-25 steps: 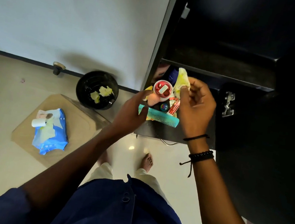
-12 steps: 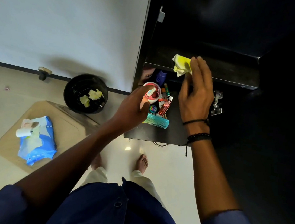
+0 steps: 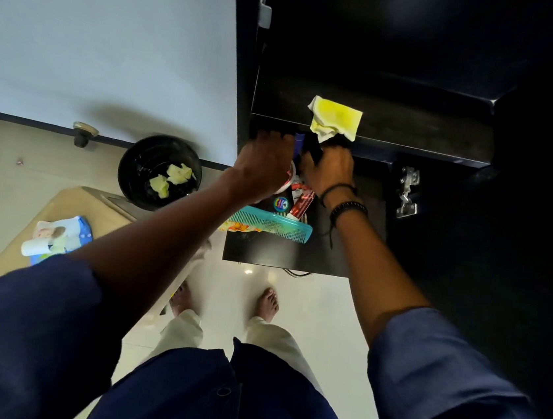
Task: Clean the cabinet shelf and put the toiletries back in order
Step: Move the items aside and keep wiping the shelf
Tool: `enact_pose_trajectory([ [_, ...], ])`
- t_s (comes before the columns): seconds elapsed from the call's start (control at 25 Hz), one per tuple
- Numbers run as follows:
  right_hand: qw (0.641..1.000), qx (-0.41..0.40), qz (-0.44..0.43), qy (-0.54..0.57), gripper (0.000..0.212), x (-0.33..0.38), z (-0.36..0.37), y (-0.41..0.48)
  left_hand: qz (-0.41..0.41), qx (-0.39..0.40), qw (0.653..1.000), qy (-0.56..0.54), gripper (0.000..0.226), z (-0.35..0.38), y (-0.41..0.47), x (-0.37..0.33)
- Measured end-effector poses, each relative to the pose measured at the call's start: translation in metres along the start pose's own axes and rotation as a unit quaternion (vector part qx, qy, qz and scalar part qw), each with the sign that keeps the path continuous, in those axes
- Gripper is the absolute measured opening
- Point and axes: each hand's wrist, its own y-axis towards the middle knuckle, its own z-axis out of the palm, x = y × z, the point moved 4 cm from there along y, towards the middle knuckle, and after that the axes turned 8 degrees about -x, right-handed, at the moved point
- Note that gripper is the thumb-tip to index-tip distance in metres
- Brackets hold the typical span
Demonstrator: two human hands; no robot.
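- Head view: the yellow cloth [image 3: 335,118] is out of the right hand [image 3: 331,170] and now lies on the upper shelf [image 3: 415,128], at its edge.
- The right hand and the left hand [image 3: 264,166] now reach among the toiletries [image 3: 298,199] below. Their fingers are lost in shadow, so I cannot tell their grip. Wiping looks done and sorting seems to be starting.

Both bare forearms reach forward out of pushed-up dark blue sleeves [image 3: 21,318] and converge, so the hands sit just beside each other. The left hand [image 3: 266,168] shows its back, knuckles up, its fingers bent down into shadow. The right hand [image 3: 329,169] is also knuckles up with curled fingers. Whether either grips anything cannot be told. A black beaded wristband [image 3: 349,208] circles the right wrist.
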Motion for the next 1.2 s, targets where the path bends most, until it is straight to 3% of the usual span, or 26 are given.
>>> enact_pose_trajectory([
  [0.08,0.999,0.048,-0.014,-0.02,0.036,0.008,0.012,0.015,-0.034,0.021,0.998,0.046,0.03,0.002,0.013,0.001],
  [0.32,0.991,0.091,-0.071,-0.064,0.039,0.002,0.032,0.032,-0.05,0.086,0.982,0.161,0.033,0.026,0.036,0.006],
  [0.4,0.999,-0.03,-0.034,-0.013,0.036,-0.002,0.018,0.03,-0.039,0.073,0.979,0.187,0.034,0.027,0.038,0.007],
  [0.48,0.995,-0.086,-0.038,0.046,0.031,-0.014,0.009,0.025,-0.015,0.09,0.976,0.198,0.038,0.03,0.04,0.005],
  [0.6,0.994,-0.045,0.025,0.093,0.029,-0.053,-0.003,0.019,-0.033,0.095,0.984,0.147,0.042,0.026,0.04,-0.007],
  [0.76,0.987,-0.074,0.132,0.061,0.031,-0.105,-0.021,0.018,-0.004,0.01,0.974,0.225,0.03,0.014,0.029,-0.034],
  [0.92,0.984,-0.083,0.157,-0.004,0.028,-0.128,-0.036,0.017,0.04,0.003,0.988,0.15,0.044,0.02,0.021,-0.077],
  [1.04,0.983,-0.077,0.163,-0.038,0.029,-0.139,-0.046,0.019,0.068,-0.022,0.992,0.109,0.04,0.026,0.036,-0.104],
  [1.2,0.981,-0.067,0.176,-0.051,0.027,-0.149,-0.054,0.024,0.032,0.055,0.998,-0.023,0.036,0.051,0.055,-0.128],
])
